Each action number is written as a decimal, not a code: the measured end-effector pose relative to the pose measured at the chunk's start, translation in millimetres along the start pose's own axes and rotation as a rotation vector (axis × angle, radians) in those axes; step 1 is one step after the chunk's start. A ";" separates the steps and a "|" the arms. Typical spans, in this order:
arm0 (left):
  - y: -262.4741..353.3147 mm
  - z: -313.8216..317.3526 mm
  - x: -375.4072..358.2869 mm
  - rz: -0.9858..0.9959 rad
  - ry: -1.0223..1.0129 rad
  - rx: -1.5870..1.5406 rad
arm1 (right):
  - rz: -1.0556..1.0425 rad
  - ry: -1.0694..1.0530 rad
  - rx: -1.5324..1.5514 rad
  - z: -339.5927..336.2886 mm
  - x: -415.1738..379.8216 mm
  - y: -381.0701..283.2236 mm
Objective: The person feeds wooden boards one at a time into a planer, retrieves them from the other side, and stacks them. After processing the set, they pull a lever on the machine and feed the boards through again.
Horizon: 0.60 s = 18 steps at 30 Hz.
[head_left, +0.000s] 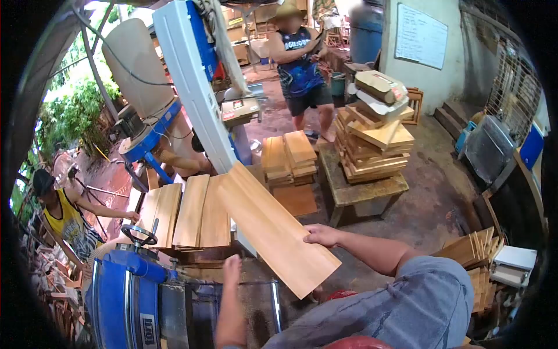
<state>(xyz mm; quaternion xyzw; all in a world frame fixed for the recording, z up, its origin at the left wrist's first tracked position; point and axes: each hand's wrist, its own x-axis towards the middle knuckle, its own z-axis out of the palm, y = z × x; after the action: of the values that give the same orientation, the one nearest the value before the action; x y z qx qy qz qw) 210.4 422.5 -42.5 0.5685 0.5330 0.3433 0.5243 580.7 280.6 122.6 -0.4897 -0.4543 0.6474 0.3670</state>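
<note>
Head camera view: Right of the blue machine (113, 296), a worker's right hand (322, 235) pinches a long wooden board (279, 232) by its edge; the left hand (232, 264), finger pose unclear, hovers nearer the machine.

Wooden tabletop (378, 192): surface worn and stained, near edge exposed. It bears one stack of wooden boards (372, 157), unevenly piled, upper boards turned at differing angles. The tabletop stands on the floor (433, 160), which is discoloured in patches. What supports the shorter piles (289, 156) beside it cannot be confirmed.
</note>
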 end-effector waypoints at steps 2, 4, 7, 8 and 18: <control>55.7 70.7 -56.7 -0.150 -0.182 -0.490 | -0.077 -0.040 -0.107 10.0 -27.5 -6.9; 100.3 122.6 -103.6 -0.102 -0.107 -0.748 | -0.141 -0.090 -0.130 25.1 -46.6 -15.9; 118.6 141.7 -117.4 -0.117 0.075 -0.988 | -0.321 -0.136 -0.212 59.5 -85.4 -43.9; 129.4 140.7 -123.6 -0.111 0.143 -0.936 | -0.390 -0.203 -0.251 61.5 -82.1 -27.9; 76.9 176.7 -85.2 0.689 -0.846 -1.559 | -0.825 -0.404 -0.589 10.3 -192.9 16.9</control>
<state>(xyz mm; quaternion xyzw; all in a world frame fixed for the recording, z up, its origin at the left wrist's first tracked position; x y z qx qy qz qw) 380.4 308.6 8.0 0.2618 -0.2771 0.5036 0.7753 618.7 95.3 165.6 -0.2189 -0.8322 0.3764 0.3432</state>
